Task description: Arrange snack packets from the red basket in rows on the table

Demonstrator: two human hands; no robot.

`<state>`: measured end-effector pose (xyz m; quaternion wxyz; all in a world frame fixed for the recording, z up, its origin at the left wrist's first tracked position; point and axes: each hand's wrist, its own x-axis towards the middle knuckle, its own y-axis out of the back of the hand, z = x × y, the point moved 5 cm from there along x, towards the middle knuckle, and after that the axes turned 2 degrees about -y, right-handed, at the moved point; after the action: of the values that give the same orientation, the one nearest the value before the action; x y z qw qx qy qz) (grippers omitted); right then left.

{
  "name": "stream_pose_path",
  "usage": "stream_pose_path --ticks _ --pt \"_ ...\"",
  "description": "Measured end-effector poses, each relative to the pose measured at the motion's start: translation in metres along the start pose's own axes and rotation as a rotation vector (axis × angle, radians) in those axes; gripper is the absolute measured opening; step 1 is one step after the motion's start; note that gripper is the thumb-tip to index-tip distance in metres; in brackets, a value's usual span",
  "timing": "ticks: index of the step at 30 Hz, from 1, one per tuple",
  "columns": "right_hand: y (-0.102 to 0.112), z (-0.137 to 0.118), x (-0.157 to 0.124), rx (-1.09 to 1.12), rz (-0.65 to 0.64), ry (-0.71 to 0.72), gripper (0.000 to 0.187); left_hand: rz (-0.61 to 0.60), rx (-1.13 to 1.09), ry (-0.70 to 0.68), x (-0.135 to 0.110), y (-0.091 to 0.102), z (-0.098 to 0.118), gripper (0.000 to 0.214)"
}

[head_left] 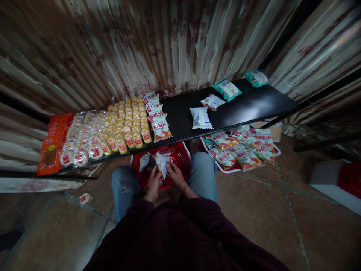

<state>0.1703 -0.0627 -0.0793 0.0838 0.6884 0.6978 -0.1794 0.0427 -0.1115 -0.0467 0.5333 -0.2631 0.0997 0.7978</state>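
Observation:
Between my knees sits a red plastic basket (184, 160) with slotted walls. Over it, a white snack bag (161, 162) is gripped from both sides. My left hand (153, 182) closes on its left edge, and my right hand (176, 175) pinches its right side. Another snack bag (144, 162) lies in the basket, left of the held one. On the black shelf (180, 124) in front of me, several white snack bags (160, 128) stand in a column beside rows of small wrapped cakes (128, 131).
An orange packet (52, 145) lies at the shelf's left end. Two loose white bags (200, 117) and two green bags (227, 89) rest further right. A second basket full of snack bags (242, 154) stands on the floor at right. One wrapped cake (84, 198) lies on the floor.

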Motion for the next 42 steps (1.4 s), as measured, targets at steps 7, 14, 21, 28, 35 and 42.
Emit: stream_pose_path --ticks 7,14,21,28,35,42 --pt "-0.007 -0.004 -0.005 0.008 -0.101 -0.060 0.046 -0.026 0.105 -0.096 -0.003 -0.004 0.001 0.038" --pt "-0.004 -0.006 -0.004 -0.001 -0.072 -0.052 0.040 -0.028 0.333 -0.258 -0.001 -0.001 0.004 0.027" --pt "-0.001 -0.013 -0.007 0.033 -0.074 -0.055 0.057 0.076 0.547 -0.370 -0.004 0.001 0.013 0.037" --pt "0.012 -0.028 -0.012 0.018 -0.036 -0.021 0.063 -0.033 0.660 -0.504 -0.009 -0.016 0.015 0.048" --pt "0.030 -0.056 -0.012 0.073 -0.062 0.050 0.061 -0.079 0.770 -0.685 -0.020 -0.035 0.039 0.044" --pt "0.048 -0.104 0.000 0.005 0.000 0.154 0.056 -0.117 0.813 -0.838 -0.024 -0.069 0.080 0.045"
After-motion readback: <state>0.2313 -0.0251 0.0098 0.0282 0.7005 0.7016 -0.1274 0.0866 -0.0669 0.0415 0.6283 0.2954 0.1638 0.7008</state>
